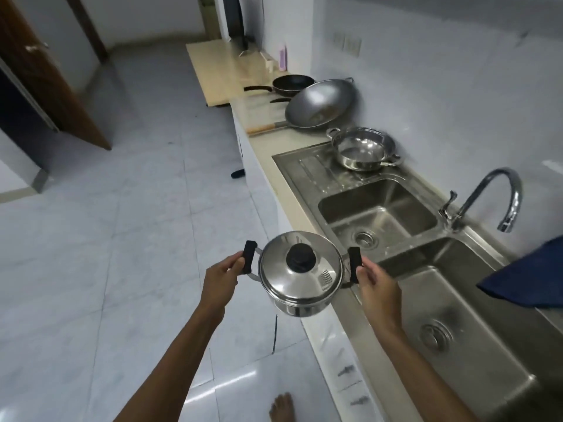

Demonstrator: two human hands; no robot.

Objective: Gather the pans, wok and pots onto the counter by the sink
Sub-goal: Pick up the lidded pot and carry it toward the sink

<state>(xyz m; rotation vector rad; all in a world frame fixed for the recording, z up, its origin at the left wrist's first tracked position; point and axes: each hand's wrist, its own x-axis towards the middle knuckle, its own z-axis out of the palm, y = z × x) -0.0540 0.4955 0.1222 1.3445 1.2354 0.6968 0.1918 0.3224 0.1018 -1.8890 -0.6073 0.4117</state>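
Observation:
I hold a lidded steel pot [307, 278] in the air over the counter's front edge, beside the sink. My left hand [221, 277] grips its left black handle and my right hand [376, 283] grips the right one. Farther along, an open steel pot [364, 149] stands on the sink's drainboard. Beyond it a large grey wok [320, 105] with a wooden handle rests on the counter [259, 120]. A black frying pan [292, 84] lies behind the wok, its handle pointing left.
A double steel sink [377, 208] with a curved tap [490, 196] fills the counter on the right. A dark blue cloth [530, 275] hangs at the right edge. A pale wooden table [219, 68] adjoins the counter's far end. Tiled floor lies left; my bare foot [281, 406] shows below.

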